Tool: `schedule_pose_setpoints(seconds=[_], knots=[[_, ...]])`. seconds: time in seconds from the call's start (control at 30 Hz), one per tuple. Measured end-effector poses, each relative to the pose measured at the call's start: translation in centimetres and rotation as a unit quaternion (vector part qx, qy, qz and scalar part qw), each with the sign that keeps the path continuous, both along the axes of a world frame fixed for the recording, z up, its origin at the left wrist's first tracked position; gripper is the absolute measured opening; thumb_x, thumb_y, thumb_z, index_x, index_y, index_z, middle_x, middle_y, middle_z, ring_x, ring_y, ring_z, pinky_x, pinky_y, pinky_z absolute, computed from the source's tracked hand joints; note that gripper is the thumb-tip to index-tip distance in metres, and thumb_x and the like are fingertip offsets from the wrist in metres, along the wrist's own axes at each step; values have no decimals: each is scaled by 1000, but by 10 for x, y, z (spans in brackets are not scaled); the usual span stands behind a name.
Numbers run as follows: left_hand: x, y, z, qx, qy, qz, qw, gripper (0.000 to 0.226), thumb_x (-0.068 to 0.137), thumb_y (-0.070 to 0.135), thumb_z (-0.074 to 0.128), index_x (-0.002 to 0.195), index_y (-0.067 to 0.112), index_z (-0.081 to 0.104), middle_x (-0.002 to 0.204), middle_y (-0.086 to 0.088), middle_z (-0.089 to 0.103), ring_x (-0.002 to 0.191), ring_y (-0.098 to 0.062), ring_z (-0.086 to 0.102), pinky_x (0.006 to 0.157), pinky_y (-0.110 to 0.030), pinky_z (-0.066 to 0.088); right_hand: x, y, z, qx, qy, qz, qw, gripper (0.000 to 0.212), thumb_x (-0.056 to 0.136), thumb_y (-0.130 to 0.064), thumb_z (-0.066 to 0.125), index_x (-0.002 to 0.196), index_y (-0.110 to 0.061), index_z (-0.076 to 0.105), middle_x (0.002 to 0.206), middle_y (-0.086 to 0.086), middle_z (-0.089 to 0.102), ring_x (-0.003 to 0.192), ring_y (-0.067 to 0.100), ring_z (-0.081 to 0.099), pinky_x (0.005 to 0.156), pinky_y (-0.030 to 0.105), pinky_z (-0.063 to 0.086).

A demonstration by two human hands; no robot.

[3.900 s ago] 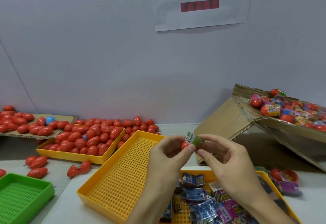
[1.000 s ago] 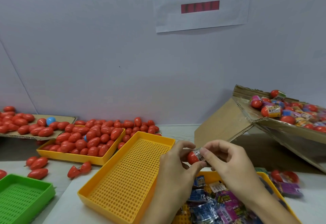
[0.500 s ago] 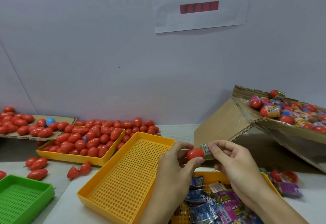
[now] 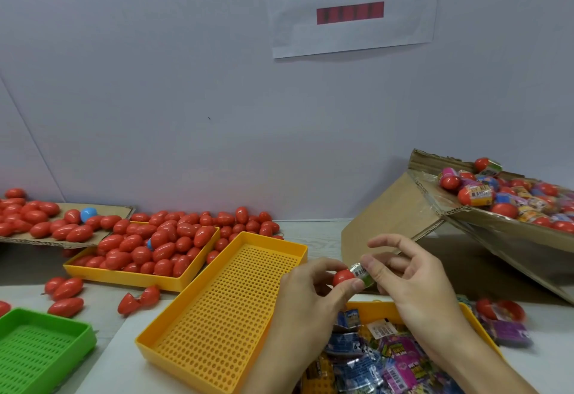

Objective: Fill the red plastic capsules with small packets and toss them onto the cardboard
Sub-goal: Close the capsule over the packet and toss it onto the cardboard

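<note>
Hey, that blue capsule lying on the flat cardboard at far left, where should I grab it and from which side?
Probably from above, pinching across its rounded upper half. The blue capsule sits on the flat cardboard wedged among red capsules that crowd its left, right and front sides, so only its top is exposed. Its rear looks free, but the wall is close behind it.

I can't see how far the small crinkled foil packet sits inside the red plastic capsule: my left hand covers the capsule's underside (print unreadable). Below my grip, the yellow packet tray runs off-frame.
</note>
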State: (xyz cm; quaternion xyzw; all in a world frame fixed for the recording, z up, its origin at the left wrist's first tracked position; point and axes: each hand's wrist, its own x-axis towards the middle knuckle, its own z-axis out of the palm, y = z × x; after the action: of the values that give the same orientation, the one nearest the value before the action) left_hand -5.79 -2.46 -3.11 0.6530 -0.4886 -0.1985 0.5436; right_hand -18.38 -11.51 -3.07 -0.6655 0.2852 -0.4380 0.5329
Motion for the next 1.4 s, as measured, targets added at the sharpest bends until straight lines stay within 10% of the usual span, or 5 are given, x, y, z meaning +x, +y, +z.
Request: schedule_pose_setpoints(seconds=[0.77, 1.03, 1.4], knots=[[0, -1, -3, -27, -10, 23, 999, 7, 88, 32, 73, 92, 37, 69, 77, 11, 70, 76, -5, 68, 66, -22, 55, -1, 5, 0, -103, 40, -15, 994, 20, 84, -21, 74, 100, -30, 67, 89, -5, 75, 86, 11, 70, 81, 41, 58], [1, -1, 3, -64, 156, 34, 985, 13, 88, 22, 73, 100, 21, 69, 85, -2, 76, 80, -15, 74, 73, -26, 60, 6, 17, -4, -267, 155, -15, 951, 80, 77, -29, 82, 125, -68, 31, 115, -35, 49, 117, -8, 47, 87, 14, 41], [-5, -4, 2, -74, 198, -1, 977, 9, 87, 20, 74, 94, 15, 70, 88, -7, 77, 82, -20, 75, 74, -29, 61, 6, 17, -7, -321, 121, -71, 937, 92, 73, -25, 84, 128, -70, 25, 112, -24, 56, 113, -11, 48, 89, -4, 31]])
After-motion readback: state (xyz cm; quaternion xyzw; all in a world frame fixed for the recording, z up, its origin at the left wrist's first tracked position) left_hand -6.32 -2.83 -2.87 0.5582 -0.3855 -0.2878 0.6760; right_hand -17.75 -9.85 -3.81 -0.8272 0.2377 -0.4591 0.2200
